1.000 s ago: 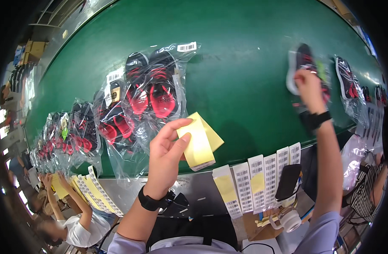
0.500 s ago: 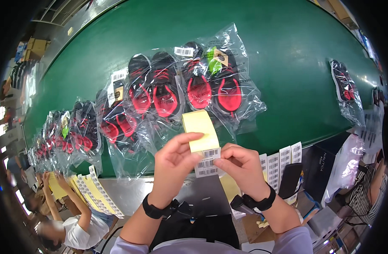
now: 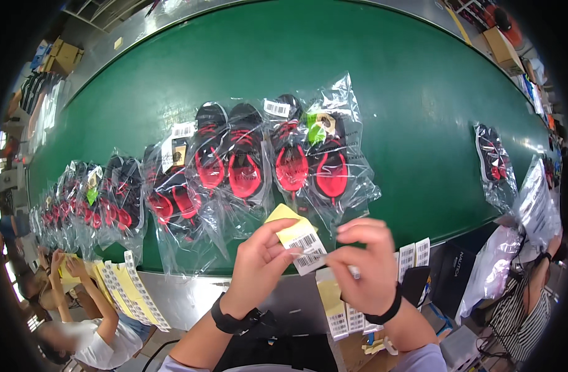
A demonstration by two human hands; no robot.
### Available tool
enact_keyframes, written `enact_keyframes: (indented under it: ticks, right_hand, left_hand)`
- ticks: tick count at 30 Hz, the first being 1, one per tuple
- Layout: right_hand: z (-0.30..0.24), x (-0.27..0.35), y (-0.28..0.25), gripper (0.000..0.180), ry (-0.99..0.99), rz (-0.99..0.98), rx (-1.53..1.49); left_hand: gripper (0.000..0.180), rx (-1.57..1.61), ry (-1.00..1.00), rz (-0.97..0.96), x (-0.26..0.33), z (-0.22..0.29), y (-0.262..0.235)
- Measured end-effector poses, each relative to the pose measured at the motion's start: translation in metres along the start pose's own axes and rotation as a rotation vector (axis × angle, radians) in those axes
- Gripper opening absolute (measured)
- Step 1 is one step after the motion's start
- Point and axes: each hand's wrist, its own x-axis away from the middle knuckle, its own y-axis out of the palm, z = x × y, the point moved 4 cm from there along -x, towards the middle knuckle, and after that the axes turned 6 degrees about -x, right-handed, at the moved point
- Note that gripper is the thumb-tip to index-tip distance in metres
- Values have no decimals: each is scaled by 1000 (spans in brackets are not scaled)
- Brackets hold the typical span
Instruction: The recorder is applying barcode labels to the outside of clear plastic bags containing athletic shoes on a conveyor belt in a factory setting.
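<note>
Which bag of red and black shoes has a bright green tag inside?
The clear plastic bag of red and black shoes just above the hands, fifth bag from the right. A bright green tag shows near its top; neighbouring bags show only white labels.

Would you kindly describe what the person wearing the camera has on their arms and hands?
Both hands are bare, with no gloves or rings visible. The left hand has a black watch-like band on its wrist; the right hand has a slimmer black wristband. The forearms are uncovered, and pale lavender short sleeves show at the lower edge.
</note>
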Motion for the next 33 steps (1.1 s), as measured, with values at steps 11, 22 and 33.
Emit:
enact_keyframes:
  ticks: [11, 22, 33]
  right_hand:
    - [220, -144, -60, 66, 515, 197, 231]
    - [263, -97, -53, 70, 540, 338, -72]
    - [250, -78, -85, 29, 641, 537, -373]
  left_hand:
    - [22, -162, 367, 215, -18, 25, 0]
    - [37, -621, 622, 266, -109, 25, 34]
    - [39, -1282, 813, 216, -156, -1, 68]
